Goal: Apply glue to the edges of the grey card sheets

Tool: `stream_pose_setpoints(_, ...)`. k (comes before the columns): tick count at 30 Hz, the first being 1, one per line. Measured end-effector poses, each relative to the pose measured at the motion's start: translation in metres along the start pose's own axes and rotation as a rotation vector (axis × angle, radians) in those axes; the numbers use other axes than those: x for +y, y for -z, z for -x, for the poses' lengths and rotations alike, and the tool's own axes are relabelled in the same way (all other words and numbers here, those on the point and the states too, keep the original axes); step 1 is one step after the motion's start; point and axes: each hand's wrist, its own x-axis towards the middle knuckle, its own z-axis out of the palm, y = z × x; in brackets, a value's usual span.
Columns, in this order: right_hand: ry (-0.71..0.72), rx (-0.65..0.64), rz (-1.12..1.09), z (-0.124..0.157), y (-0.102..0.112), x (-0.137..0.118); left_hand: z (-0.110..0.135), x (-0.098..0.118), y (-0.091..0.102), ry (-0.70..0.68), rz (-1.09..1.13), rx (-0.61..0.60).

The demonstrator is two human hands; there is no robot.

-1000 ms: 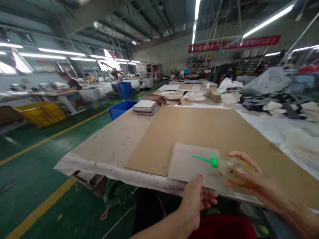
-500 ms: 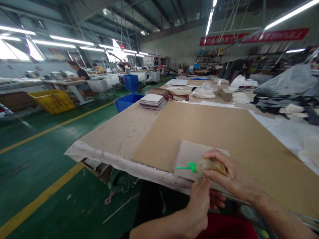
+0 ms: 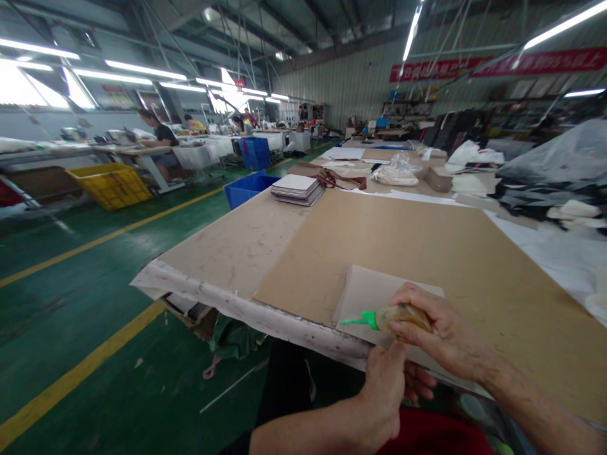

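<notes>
My right hand (image 3: 441, 325) is wrapped round a squeeze bottle (image 3: 386, 317) with amber contents, held on its side. Its thin green nozzle points left over a pale rectangular sheet (image 3: 367, 284), which lies near the front edge of a large brown board (image 3: 403, 234). Whether the nozzle tip touches the sheet I cannot tell. Just below the bottle, at the table's front edge, is my left hand (image 3: 384, 388). Its thumb side points up close to my right thumb, and its other fingers stretch out to the right below the edge, partly hidden. No object shows in it.
A stack of pale panels (image 3: 296, 188) and brown straps (image 3: 344, 180) lie farther up the table. Plastic bags and dark scraps (image 3: 531, 196) are at the right. A blue bin (image 3: 246, 189) stands beside the table, a yellow crate (image 3: 111, 186) across the aisle. People sit at far workstations.
The view has shifted slightly, so the scene sits a little farther right. The bottle has tilted a little in my right hand; my left hand stays close beneath it.
</notes>
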Motion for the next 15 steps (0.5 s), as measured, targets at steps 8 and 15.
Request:
stream_pose_setpoints(8, 0.033, -0.064, -0.04, -0.0063, -0.0006, -0.0041, -0.0008, -0.001, 0.0002, -0.002, 0.011, -0.01)
stream_pose_setpoints(15, 0.038, -0.054, -0.005, -0.0093, 0.0026, -0.0071, 0.0023, 0.0025, -0.0007, 0.011, -0.005, 0.009)
